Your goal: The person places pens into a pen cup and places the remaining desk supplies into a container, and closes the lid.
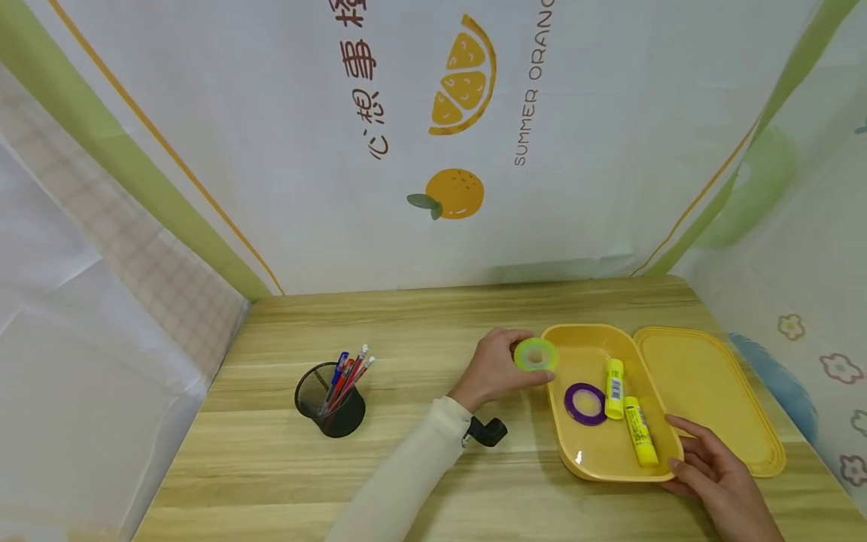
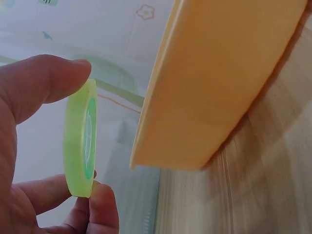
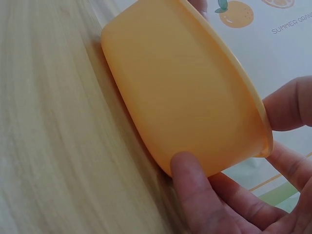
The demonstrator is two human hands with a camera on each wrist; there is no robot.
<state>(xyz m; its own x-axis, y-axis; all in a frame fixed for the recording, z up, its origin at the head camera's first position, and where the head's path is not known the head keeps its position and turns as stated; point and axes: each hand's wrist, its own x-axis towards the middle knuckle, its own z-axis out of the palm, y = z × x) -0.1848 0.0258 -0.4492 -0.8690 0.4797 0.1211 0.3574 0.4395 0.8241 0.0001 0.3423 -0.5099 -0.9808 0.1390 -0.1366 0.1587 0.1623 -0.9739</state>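
My left hand pinches a green roll of tape between thumb and fingers, beside the left rim of a yellow plastic box. In the left wrist view the tape roll stands on edge, apart from the box wall. At the box's near right corner, my right hand grips the rim and side, seen close in the right wrist view on the box wall. Inside the box lie a purple ring-shaped roll and two yellow glue sticks, one farther back, one nearer.
A yellow lid lies flat to the right of the box. On the left of the wooden table stands a black mesh pen cup with several pens and pencils. A white printed curtain hangs behind the table.
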